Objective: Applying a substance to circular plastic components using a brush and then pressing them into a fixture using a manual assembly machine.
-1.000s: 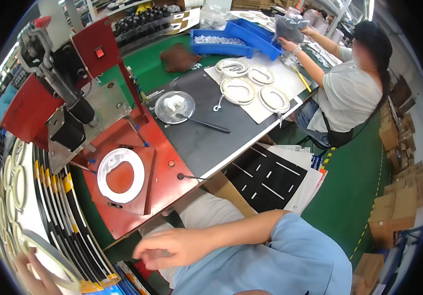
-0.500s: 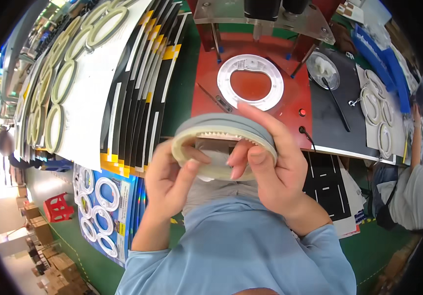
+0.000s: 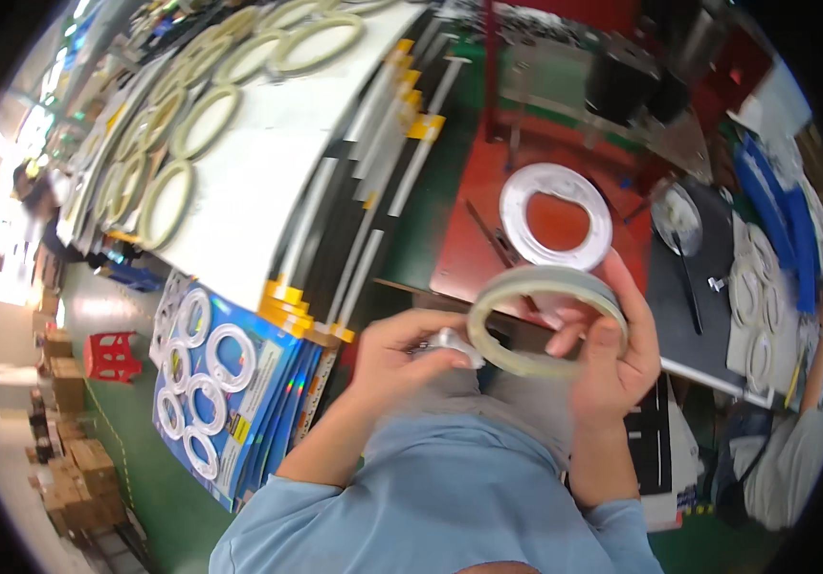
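Note:
My right hand (image 3: 620, 359) grips a round cream-and-grey ring (image 3: 538, 281) by its right side, its fingers curled through the opening. To the left of the ring, apart from it, my left hand (image 3: 400, 356) is closed on a small crumpled whitish piece (image 3: 457, 346); blur hides what it is. Just beyond the held ring, a flat white ring (image 3: 515, 220) lies on the red base (image 3: 459, 263) of a bench press. A thin dark tool (image 3: 490, 232) lies left of that white ring.
Cream rings (image 3: 166, 203) lie on a stack of white boards (image 3: 249, 182) at left. Below, white rings (image 3: 223, 383) rest on blue sheets (image 3: 268, 383). Right of the press are a clear dish (image 3: 672, 215), a black-handled tool (image 3: 691, 292) and more rings (image 3: 746, 297). A person (image 3: 794, 459) is at far right.
My left hand has let go of the ring and moved aside with the small whitish piece. The right hand alone holds the ring. The view has swung left, so the bench appears further right.

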Tool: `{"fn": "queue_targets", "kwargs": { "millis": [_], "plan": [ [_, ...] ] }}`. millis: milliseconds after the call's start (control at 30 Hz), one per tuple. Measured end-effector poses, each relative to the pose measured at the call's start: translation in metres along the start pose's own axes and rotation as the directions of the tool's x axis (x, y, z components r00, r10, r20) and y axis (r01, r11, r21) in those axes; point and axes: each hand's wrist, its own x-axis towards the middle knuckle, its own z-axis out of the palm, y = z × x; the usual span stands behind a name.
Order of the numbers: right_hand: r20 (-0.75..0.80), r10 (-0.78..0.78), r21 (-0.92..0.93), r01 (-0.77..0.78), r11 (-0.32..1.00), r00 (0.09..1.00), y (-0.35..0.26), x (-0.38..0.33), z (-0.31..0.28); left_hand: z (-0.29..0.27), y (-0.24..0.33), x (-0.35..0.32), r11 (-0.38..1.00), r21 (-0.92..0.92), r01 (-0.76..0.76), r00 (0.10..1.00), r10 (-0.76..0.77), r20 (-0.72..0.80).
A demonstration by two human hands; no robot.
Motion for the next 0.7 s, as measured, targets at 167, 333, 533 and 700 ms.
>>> {"fn": "queue_targets", "kwargs": {
  "millis": [167, 333, 533, 700],
  "plan": [
    [-0.145, -0.005, 0.015, 0.007, 1.000, 0.989, 0.008, -0.010, 0.001, 0.030, -0.012, 0.003, 0.998, 0.005, -0.061, 0.994, 0.060, 0.091],
    [-0.175, -0.020, -0.005, 0.019, 1.000, 0.984, 0.013, -0.010, 0.000, 0.059, -0.009, 0.003, 0.974, -0.175, -0.144, 0.989, 0.134, -0.068],
    [-0.127, 0.075, -0.238, -0.104, 0.966, 0.989, 0.015, -0.005, -0.034, 0.034, 0.005, 0.017, 0.918, 0.200, -0.343, 0.939, 0.331, 0.095],
    [0.055, 0.278, -0.368, -0.239, 0.899, 0.959, 0.001, -0.012, -0.072, 0.038, 0.011, 0.023, 0.860, 0.284, -0.424, 0.897, 0.357, 0.259]
  ]
}}
